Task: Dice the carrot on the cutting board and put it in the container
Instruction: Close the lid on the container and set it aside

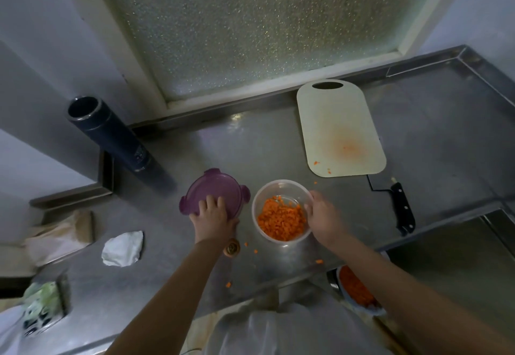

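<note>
A clear round container stands on the steel counter, partly filled with diced carrot. My right hand grips its right rim. My left hand grips the near edge of a purple lid lying left of the container. The white cutting board lies farther back to the right, stained orange, with two small carrot bits on it. A black-handled knife lies just below the board.
A dark tall cylinder stands at the back left. A crumpled white tissue and a carrot stub lie near my left arm. Loose carrot bits dot the counter. A sink opens at the right.
</note>
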Demonstrator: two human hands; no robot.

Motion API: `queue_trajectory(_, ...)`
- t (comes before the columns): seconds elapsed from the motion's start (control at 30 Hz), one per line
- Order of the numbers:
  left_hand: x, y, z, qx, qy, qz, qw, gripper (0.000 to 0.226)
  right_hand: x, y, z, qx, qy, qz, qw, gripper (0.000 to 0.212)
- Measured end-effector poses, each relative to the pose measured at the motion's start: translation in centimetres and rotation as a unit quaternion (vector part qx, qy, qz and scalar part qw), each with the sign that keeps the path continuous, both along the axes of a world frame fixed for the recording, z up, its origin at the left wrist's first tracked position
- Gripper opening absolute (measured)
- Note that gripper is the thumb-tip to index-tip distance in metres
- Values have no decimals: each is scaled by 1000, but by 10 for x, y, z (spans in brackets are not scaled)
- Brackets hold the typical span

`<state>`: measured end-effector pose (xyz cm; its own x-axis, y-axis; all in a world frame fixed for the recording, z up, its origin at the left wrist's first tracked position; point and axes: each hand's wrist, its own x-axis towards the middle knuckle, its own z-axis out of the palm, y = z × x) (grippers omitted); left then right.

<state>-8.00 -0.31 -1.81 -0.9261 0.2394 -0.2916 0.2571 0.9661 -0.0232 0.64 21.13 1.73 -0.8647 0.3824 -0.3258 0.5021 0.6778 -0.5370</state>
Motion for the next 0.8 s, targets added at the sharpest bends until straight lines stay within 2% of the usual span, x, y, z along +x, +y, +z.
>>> queue_trajectory(0.2,9,7,2,-46,6,-49,998,28,0,-2,5,10,-26,-3,1000,25)
queue_trajectory(0.3,3,2,15,25,110,-120,986,20,-2,-5,11,96,17,30,995,31)
queue_trajectory(0.37,-3,-4,22,77,168,-142,973,19,-7,-10,18,105,85,40,990,31)
queue_trajectory(0.43,-9,-7,32,139,198,-139,960,23,-18,-17,26,59,139,37,988,31)
queue_trajectory(0.5,-10,-3,45,198,234,-163,938,19,-32,-23,35,-11,156,-1,988,31)
queue_trajectory(0.57,-4,2,56,252,266,-214,905,16,-47,-25,45,-92,127,-47,986,37)
queue_trajectory(0.67,12,14,73,298,286,-284,865,17,-60,-22,53,-159,53,-58,984,58)
queue_trajectory(0.8,29,31,86,331,304,-353,821,15,-58,-20,51,-225,90,-103,965,40)
